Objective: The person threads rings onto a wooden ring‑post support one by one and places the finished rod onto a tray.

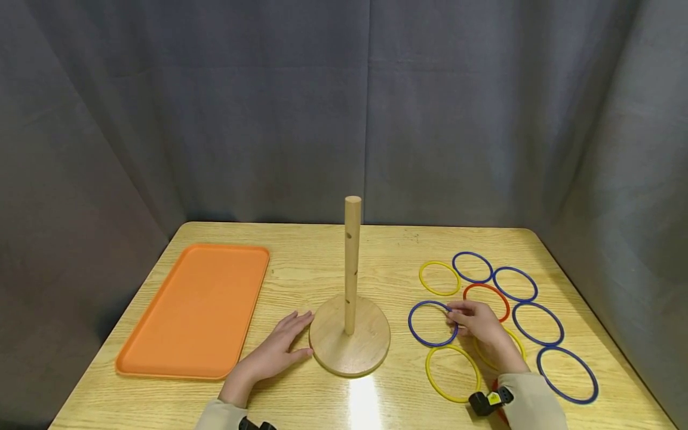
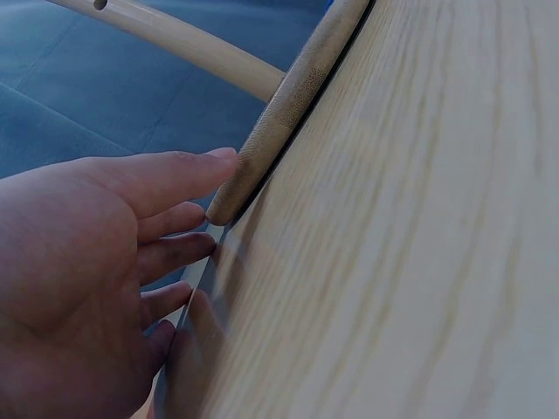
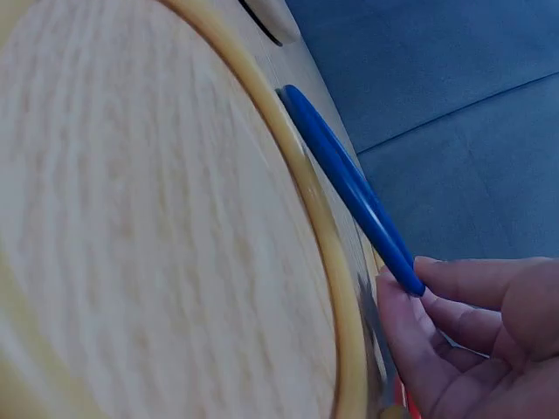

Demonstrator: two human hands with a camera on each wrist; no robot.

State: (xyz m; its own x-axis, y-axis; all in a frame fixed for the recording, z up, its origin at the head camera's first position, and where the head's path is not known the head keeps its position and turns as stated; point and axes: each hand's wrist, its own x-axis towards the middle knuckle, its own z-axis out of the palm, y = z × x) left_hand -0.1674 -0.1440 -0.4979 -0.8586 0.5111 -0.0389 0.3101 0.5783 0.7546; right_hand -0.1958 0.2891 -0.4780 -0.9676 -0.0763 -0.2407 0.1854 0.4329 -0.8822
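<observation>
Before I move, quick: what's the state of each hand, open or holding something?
Left hand: open, at the edge of the round wooden base.
Right hand: closed, pinching a blue ring.

- This looks like a lab-style recording booth.
- Grey curtain (image 1: 269,119) hangs behind the table (image 1: 312,257) and along both its sides.
- Tray (image 1: 199,310), stand (image 1: 352,286) and rings (image 3: 354,190) sit spaced out at the table's left, middle and right.
- A wrist camera (image 1: 482,404) shows above the table's near side.
</observation>
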